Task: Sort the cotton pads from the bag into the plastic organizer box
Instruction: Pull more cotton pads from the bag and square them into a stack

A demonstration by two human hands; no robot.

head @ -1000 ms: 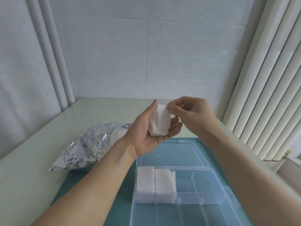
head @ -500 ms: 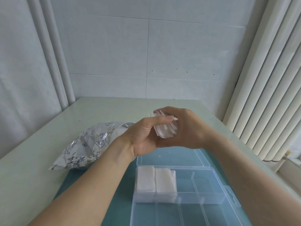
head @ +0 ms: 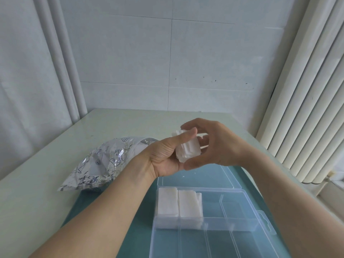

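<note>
1. My left hand holds the small stack of white square cotton pads, thumb pressed on top.
2. A second ago my right hand picked at the top pad. Now it curls round the stack's far side and squares it up.
3. The stack sits above the clear plastic organizer box on the counter.
4. Two piles already fill its far-left slot, so I think this stack goes in next.
5. The shiny silver bag lies to the left.
</note>
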